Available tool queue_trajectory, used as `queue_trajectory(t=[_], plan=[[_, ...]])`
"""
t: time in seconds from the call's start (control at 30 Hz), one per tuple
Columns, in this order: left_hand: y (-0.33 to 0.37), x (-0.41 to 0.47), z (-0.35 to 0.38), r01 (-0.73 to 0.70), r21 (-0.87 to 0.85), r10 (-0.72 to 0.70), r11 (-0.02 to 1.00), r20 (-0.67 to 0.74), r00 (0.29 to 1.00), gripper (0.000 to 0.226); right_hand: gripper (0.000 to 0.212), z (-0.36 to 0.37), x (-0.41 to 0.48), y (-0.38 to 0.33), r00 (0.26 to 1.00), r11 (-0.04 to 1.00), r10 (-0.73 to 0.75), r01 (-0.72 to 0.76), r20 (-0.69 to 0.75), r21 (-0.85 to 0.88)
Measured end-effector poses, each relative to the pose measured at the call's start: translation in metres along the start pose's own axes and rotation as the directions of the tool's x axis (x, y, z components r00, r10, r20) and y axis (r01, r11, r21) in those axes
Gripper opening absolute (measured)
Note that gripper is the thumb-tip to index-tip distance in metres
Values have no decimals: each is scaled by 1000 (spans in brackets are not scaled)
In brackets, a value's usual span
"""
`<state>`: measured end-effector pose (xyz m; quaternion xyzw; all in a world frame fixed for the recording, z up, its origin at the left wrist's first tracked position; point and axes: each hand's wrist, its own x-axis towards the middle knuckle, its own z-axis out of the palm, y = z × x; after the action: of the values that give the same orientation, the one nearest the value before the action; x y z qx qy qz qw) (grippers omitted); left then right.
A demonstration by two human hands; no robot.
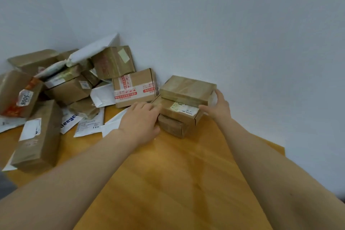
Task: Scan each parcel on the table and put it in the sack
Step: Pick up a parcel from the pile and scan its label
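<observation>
- Head view: both bare arms reach forward over the wooden tabletop (168,173) to a stack of three cardboard boxes (180,106) that stands close to the pale wall (224,24).
- The left hand (140,117) lies palm down, and its fingers (153,107) touch the left edge of the middle box (173,111). Blur makes it impossible to tell whether they curl round that edge or only press against it.
- The right hand (218,106) clasps the stack's right end, spread wide. Its thumb (204,108) lies on the middle box beside a white label, and its fingers (219,92) stand against the end of the top box (186,87).
- The stack therefore sits between the two sets of fingers. The bottom box (171,127) rests on the tabletop just below them and looks dented.
- Just beyond the left fingers stands a box with red printed tape (134,87), touching the stack's left side.
- Directly left of the left hand, a white mailer (112,125) lies flat.
- Further left of the fingers, a heap of parcels (56,84) fills the corner, made up of brown boxes and white bags piled against the wall.
- At the heap's near edge, well away from both hands, lies a long box (39,136) with a white label.
</observation>
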<state>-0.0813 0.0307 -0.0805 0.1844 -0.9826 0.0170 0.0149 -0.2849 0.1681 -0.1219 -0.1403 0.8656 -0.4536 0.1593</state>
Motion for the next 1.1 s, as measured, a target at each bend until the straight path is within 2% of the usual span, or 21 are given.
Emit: queue_trajectory(t=[0.1, 0.23, 0.4, 0.5, 0.63, 0.67, 0.73, 0.77, 0.8, 0.83, 0.87, 0.9, 0.93, 0.97, 1.0, 1.03, 1.1], plan=[[-9, 23, 9, -23, 10, 23, 1000, -14, 1000, 63, 99, 5, 30, -2, 998, 1000, -12, 12, 59, 4], [-17, 43, 19, -48, 4, 49, 999, -27, 998, 61, 82, 11, 52, 2, 991, 997, -31, 39, 126, -67], [-31, 52, 23, -63, -60, 59, 996, -56, 997, 63, 58, 22, 33, -1, 989, 978, -145, 144, 3, -148], [-37, 54, 17, -82, -10, 80, 997, -155, 985, 79, 55, 15, 6, -16, 982, 979, -187, 185, -21, -82], [-44, 55, 2, -144, 178, 182, 973, -225, 957, 102, 52, -7, -41, -50, 974, 976, -217, 218, 61, -13], [-47, 55, 0, -170, 195, 220, 966, -273, 936, 96, 49, -12, -55, -58, 973, 976, -216, 217, 77, 6], [-54, 53, -2, -256, 86, 266, 963, -472, 840, 68, 38, -20, -84, -71, 976, 976, -208, 203, 61, 75], [-57, 50, -4, -300, -18, 250, 954, -507, 825, 57, 33, -23, -98, -76, 980, 970, -196, 191, 18, 150], [-59, 45, -8, -329, -174, 215, 928, -473, 855, 51, 29, -24, -111, -79, 986, 953, -162, 169, -49, 250], [-61, 39, -12, -304, -387, 150, 871, -380, 913, 48, 29, -25, -123, -78, 986, 926, -99, 140, -134, 351], [-63, 31, -16, -220, -617, 84, 755, -241, 967, 47, 33, -25, -134, -75, 975, 903, -24, 116, -220, 414], [-64, 24, -18, -89, -813, 56, 575, -70, 996, 46, 38, -24, -144, -70, 958, 897, 49, 82, -282, 435], [-65, 17, -18, 57, -934, 87, 352, 93, 992, 45, 44, -21, -155, -64, 947, 900, 110, 34, -302, 434], [-65, 10, -19, 174, -973, 146, 154, 196, 970, 44, 50, -16, -164, -57, 943, 901, 162, -22, -289, 434], [-64, 3, -16, 251, -968, 198, 31, 252, 947, 42, 55, -9, -174, -52, 943, 887, 208, -70, -259, 456], [-64, -4, -14, 296, -955, 240, -30, 281, 929, 39, 59, -2, -183, -48, 944, 859, 244, -106, -220, 501], [-62, -18, -13, 330, -943, 302, -52, 300, 905, 33, 66, 11, -200, -47, 953, 788, 274, -144, -131, 599]])
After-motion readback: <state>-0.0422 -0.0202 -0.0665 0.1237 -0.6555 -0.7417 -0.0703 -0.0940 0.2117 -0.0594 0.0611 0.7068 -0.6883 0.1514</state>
